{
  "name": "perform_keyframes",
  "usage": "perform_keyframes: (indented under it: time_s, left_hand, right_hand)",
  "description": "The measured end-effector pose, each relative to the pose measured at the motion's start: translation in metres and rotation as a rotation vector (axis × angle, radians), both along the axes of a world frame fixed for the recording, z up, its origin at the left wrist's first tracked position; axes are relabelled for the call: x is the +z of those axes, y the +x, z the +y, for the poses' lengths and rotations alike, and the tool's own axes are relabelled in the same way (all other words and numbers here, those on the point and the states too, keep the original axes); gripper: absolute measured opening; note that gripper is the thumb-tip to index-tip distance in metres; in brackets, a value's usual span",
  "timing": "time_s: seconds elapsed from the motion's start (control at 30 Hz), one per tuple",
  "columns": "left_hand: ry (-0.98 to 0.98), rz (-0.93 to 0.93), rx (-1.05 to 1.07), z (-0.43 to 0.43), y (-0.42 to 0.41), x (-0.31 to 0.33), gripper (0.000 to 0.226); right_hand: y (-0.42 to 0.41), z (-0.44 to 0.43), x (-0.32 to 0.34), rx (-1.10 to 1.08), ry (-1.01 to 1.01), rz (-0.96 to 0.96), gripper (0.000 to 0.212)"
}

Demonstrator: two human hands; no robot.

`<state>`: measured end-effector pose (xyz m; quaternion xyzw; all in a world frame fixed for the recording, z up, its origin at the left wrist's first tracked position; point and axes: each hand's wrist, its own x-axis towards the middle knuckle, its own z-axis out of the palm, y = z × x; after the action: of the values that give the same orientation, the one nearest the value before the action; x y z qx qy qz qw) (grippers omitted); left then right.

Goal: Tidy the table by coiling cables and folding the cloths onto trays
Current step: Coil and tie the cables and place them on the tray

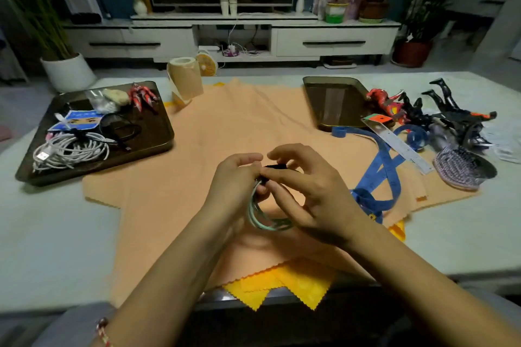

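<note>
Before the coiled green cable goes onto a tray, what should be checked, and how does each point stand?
1. Green cable gathered into loops: ok.
2. Grip secure: ok; left hand holds the coil, right hand pinches the black tie at its top.
3. Black tie fastened round the coil: cannot tell, fingers hide it.
4. Room on the left tray: ok, a bare patch shows beside the white cable.
5. Right tray free: ok, nothing shows inside it.
6. Orange cloth folded: not ok, it lies spread on the table.
</note>
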<state>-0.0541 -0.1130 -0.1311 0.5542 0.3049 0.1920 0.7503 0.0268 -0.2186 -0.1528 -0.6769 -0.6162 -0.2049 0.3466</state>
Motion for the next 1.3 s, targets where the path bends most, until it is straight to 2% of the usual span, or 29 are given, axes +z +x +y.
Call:
perform_keyframes:
  time_s: [0.13, 0.23, 0.3, 0.43, 0.57, 0.7, 0.77, 0.83, 0.93, 1.0, 1.03, 1.17, 1.3]
  left_hand:
    - [-0.179, -0.057, -0.101, 0.007, -0.002, 0.004, 0.012]
    - [-0.102, -0.075, -0.173, 0.019, -0.011, 0.004, 0.016]
    - [-0.049, -0.063, -0.147, 0.026, -0.017, 0.002, 0.026]
    - [0.145, -0.041, -0.111, 0.033, -0.033, -0.006, 0.029]
    - [0.16, -0.093, -0.104, 0.043, -0.052, -0.012, 0.027]
    - [0.034, -0.141, -0.095, 0.054, -0.068, -0.013, 0.023]
    - [0.099, -0.125, -0.103, 0.057, -0.072, -0.015, 0.021]
    - [0.117, -0.15, -0.025, 0.072, -0.082, -0.015, 0.02]
    - [-0.034, -0.249, 0.109, 0.099, -0.096, -0.013, 0.013]
    - [-0.128, -0.29, 0.194, 0.119, -0.106, -0.011, 0.015]
    - [-0.158, -0.293, 0.237, 0.121, -0.107, -0.01, 0.015]
    - [-0.166, -0.306, 0.458, 0.156, -0.121, -0.005, 0.012]
    - [-0.044, -0.268, 0.515, 0.187, -0.131, -0.001, 0.008]
  right_hand:
    - [-0.002, 0.004, -0.002, -0.008, -0.082, 0.362, 0.024]
    - [-0.006, 0.015, 0.003, 0.065, -0.044, 0.701, 0.024]
    - [-0.009, 0.018, 0.008, 0.12, -0.012, 0.852, 0.028]
    - [-0.019, 0.022, 0.007, 0.158, -0.022, 0.804, 0.032]
    - [-0.036, 0.034, 0.004, 0.21, -0.012, 0.92, 0.022]
    - [-0.046, 0.048, -0.003, 0.167, -0.063, 0.75, 0.028]
    - [-0.048, 0.056, -0.003, 0.127, -0.058, 0.653, 0.028]
    - [-0.055, 0.078, 0.002, 0.166, -0.056, 0.557, 0.026]
    - [-0.068, 0.114, 0.013, 0.267, -0.091, 0.408, 0.035]
    - [-0.076, 0.141, 0.016, 0.33, -0.126, 0.369, 0.032]
    - [-0.078, 0.146, 0.016, 0.352, -0.138, 0.386, 0.03]
    - [-0.09, 0.194, 0.012, 0.386, -0.186, 0.695, 0.034]
    - [-0.096, 0.234, 0.006, 0.352, -0.106, 0.638, 0.027]
